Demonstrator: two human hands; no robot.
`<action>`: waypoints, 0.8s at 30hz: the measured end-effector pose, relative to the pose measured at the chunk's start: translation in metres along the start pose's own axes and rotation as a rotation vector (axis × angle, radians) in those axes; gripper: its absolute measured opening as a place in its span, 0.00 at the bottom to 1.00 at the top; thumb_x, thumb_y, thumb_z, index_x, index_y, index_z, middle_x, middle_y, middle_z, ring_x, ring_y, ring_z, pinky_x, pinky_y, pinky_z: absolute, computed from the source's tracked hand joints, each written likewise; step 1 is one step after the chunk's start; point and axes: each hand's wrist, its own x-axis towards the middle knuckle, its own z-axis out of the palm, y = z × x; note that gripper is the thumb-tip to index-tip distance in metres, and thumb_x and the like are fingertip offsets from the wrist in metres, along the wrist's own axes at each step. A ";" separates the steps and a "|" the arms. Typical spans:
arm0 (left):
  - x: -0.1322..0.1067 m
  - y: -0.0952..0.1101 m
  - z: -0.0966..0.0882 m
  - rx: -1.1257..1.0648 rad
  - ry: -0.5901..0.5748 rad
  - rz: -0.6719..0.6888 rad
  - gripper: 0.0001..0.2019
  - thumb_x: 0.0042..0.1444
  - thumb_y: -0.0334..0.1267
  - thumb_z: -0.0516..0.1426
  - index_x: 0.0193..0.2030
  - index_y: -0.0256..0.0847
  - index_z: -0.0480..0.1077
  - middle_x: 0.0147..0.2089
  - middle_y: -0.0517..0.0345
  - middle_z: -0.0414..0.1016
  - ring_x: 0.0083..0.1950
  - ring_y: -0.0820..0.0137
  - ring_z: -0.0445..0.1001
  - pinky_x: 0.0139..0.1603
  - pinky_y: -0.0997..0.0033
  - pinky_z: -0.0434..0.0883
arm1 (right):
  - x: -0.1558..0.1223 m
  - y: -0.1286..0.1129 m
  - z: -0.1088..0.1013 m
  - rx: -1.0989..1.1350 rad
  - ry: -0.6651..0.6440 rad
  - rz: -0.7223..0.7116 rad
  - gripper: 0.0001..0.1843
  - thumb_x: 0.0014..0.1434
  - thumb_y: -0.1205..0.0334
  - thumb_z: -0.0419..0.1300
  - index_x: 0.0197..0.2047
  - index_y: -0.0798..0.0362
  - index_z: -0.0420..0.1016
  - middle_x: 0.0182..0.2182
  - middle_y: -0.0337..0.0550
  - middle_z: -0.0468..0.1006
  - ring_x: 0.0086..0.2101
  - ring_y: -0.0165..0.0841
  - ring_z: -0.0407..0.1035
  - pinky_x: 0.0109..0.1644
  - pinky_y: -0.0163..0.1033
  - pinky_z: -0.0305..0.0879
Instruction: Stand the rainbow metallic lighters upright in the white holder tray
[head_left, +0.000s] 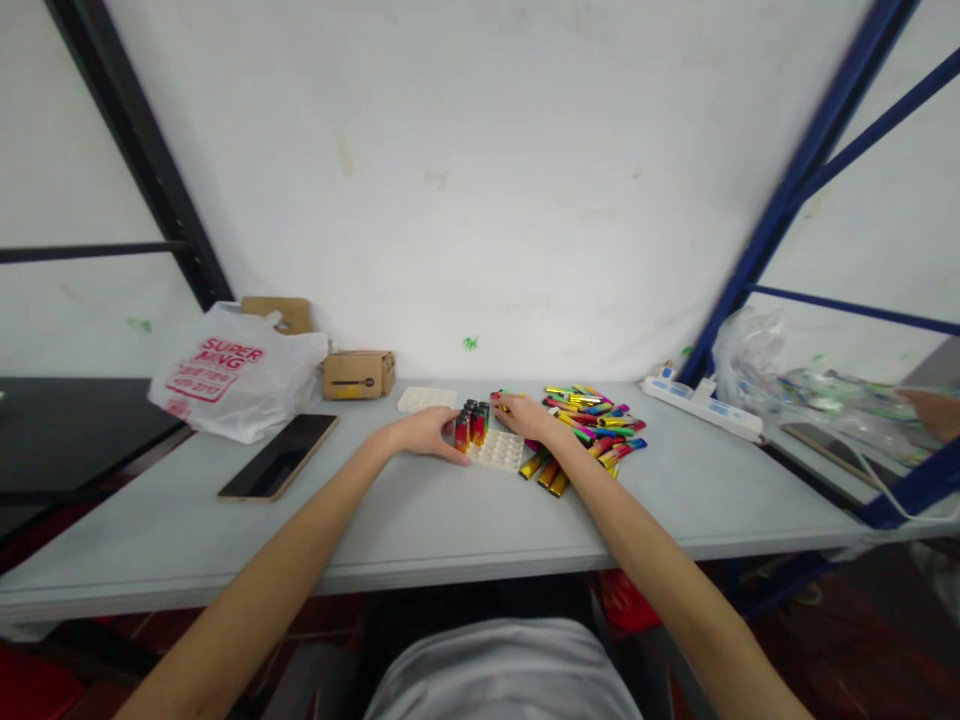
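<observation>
On counter [450,530], toward far edge: white dimpled plastic tray [501,452], dark-red lighters [472,424] stood upright inside. Left hand [427,432] rested at tray's left edge, fingers loosely spread. Right hand [525,415] held beside multicoloured lighter heap [596,420], fingers curled, pinch cannot be told. Lighters judged light, rigid, slippery; best gripped mid-body.

Lighters [592,420] are multicoloured, the tray [501,450] white, the bag [236,375] red-lettered white.

The white plastic bag [238,372] reads "SUPER MING" in red; smaller lines unreadable
</observation>
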 end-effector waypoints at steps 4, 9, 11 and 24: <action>-0.001 0.001 -0.001 -0.003 -0.003 0.013 0.33 0.39 0.67 0.65 0.43 0.41 0.73 0.37 0.57 0.73 0.36 0.63 0.68 0.34 0.70 0.60 | -0.010 0.000 -0.011 -0.073 0.027 0.127 0.14 0.69 0.59 0.56 0.40 0.58 0.79 0.41 0.52 0.81 0.42 0.36 0.75 0.49 0.36 0.64; -0.002 0.003 -0.002 0.019 0.005 -0.016 0.34 0.39 0.68 0.65 0.42 0.41 0.72 0.37 0.56 0.73 0.37 0.62 0.69 0.34 0.69 0.61 | -0.015 0.000 -0.011 -0.125 0.068 0.270 0.11 0.68 0.62 0.57 0.46 0.59 0.77 0.45 0.55 0.79 0.44 0.37 0.74 0.47 0.36 0.63; -0.002 0.003 -0.002 0.021 0.008 -0.018 0.34 0.38 0.68 0.65 0.42 0.41 0.73 0.37 0.56 0.73 0.36 0.62 0.69 0.35 0.69 0.61 | -0.015 0.001 -0.010 -0.118 0.090 0.288 0.13 0.68 0.63 0.56 0.53 0.58 0.74 0.46 0.55 0.79 0.46 0.38 0.73 0.49 0.36 0.62; -0.002 0.004 -0.002 0.026 0.014 -0.032 0.34 0.37 0.69 0.65 0.40 0.41 0.72 0.36 0.56 0.73 0.36 0.62 0.69 0.34 0.69 0.62 | -0.023 0.009 -0.010 -0.106 0.046 0.225 0.13 0.68 0.59 0.57 0.49 0.57 0.78 0.45 0.54 0.79 0.49 0.39 0.69 0.53 0.39 0.58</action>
